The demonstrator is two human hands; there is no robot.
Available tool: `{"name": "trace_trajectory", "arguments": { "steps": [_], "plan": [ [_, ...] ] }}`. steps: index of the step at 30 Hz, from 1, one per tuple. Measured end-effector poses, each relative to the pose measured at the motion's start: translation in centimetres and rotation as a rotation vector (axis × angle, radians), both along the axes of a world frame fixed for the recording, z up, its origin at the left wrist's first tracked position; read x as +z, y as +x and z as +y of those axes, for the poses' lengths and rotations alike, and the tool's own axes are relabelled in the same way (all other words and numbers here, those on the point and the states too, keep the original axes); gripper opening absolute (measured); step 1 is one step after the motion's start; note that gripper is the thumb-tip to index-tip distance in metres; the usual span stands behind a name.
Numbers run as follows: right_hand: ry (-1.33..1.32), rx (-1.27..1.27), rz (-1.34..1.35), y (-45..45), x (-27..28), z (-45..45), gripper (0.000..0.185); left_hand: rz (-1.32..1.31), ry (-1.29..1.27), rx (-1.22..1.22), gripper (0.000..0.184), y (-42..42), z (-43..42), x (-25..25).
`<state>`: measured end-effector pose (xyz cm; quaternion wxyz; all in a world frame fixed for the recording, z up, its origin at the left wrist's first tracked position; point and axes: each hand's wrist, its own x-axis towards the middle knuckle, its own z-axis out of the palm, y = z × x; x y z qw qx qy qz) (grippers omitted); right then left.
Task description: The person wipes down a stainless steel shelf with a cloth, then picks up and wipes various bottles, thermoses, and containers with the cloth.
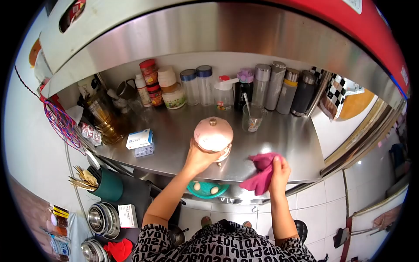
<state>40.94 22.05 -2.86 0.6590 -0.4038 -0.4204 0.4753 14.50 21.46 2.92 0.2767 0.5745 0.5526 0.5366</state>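
A pink lidded pot point(213, 134) with a round metal knob stands over the steel counter, near its middle. My left hand point(201, 156) is wrapped round the pot's lower left side, below the lid. To the right, my right hand point(279, 174) pinches a dark pink cloth point(262, 177), which hangs to the left of the fingers over the counter's front edge. The cloth and the pot are apart.
Bottles and jars point(204, 83) line the counter's back. A glass with a spoon point(253, 120) stands right of the pot. Small boxes point(139, 138) lie at left. Below the front edge is a green basket point(206, 193) with eggs; at lower left, a green bin point(109, 184) and stacked bowls point(101, 220).
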Motion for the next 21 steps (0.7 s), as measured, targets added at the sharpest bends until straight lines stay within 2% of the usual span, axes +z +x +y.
{"name": "trace_trajectory", "arguments": {
  "steps": [1,2,4,5,6,7,8,9,10,12,14,17,19,21],
  "plan": [
    [0.069,-0.054,0.090,-1.3,2.4,-0.2,0.023,0.052,0.014,0.059,0.067,0.7,-0.4,-0.8],
    [0.201,-0.106,0.038,-2.4,4.3,-0.4,0.024,0.103,0.025,0.120,0.065,1.3,-0.8,-1.7],
    [0.258,0.076,0.105,-4.9,9.3,-1.7,0.029,0.163,0.061,0.097,0.067,2.1,-1.3,-1.5],
    [0.400,0.085,-0.130,-6.3,9.2,-0.6,0.032,0.228,0.103,0.079,0.070,2.4,-1.6,-1.4],
    [0.556,0.069,-0.339,-7.6,9.2,0.5,0.037,0.193,0.152,0.102,0.070,2.3,-1.2,-2.9],
    [0.633,0.155,-0.518,-9.4,9.1,1.6,0.039,0.158,0.202,0.125,0.071,2.2,-0.9,-4.4],
    [0.730,0.189,-0.786,-11.2,9.7,2.4,0.045,0.215,0.249,0.111,0.068,2.3,-0.8,-3.5],
    [0.776,0.040,-0.913,-12.6,10.4,1.9,0.049,0.270,0.300,0.099,0.066,2.6,-0.6,-2.6],
    [0.779,0.035,-0.907,-12.6,10.2,1.6,0.053,0.184,0.351,0.214,0.065,2.8,-0.6,-3.5],
    [0.793,0.033,-0.901,-12.5,9.0,0.5,0.056,0.220,0.438,0.242,0.066,3.3,-0.2,-3.4],
    [0.768,-0.143,-0.886,-12.5,5.9,-1.4,0.060,0.232,0.355,0.127,0.067,2.1,-0.5,-5.1],
    [0.745,-0.169,-0.891,-13.0,1.7,-3.1,0.058,0.180,0.250,0.215,0.066,2.7,-1.1,-5.2],
    [0.728,-0.155,-0.891,-12.2,4.3,-2.4,0.052,0.210,0.315,0.264,0.065,2.7,-0.6,-5.6],
    [0.704,0.002,-0.916,-11.1,7.1,-0.4,0.046,0.360,0.269,0.203,0.064,2.2,0.2,-5.7]
  ]
}}
